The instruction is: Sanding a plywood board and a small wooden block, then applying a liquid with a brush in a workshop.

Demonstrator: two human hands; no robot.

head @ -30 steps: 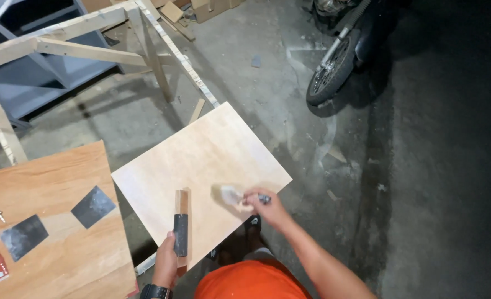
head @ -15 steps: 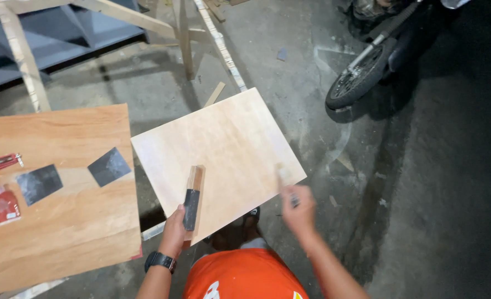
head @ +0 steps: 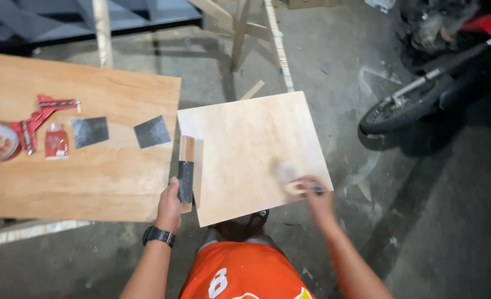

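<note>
The left hand (head: 169,206) wraps its fingers closed around a block (head: 185,173) at the panel's (head: 245,144) nine o'clock edge. The right hand (head: 315,195), blurred, grips a brush (head: 289,178) at five o'clock.

I am working in a rough garage workshop with a stained concrete floor (head: 422,232). To my left, a plywood bench (head: 90,177) is holding sandpaper squares (head: 152,131) and a red clamp (head: 40,113). A motorbike (head: 439,83) is standing far right, timber trestle legs (head: 240,33) ahead.

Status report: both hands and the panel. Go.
Left hand grips sanding block at pale plywood panel left edge. Right hand holds blurred brush on panel's near right corner. Nothing blocking the panel.
</note>
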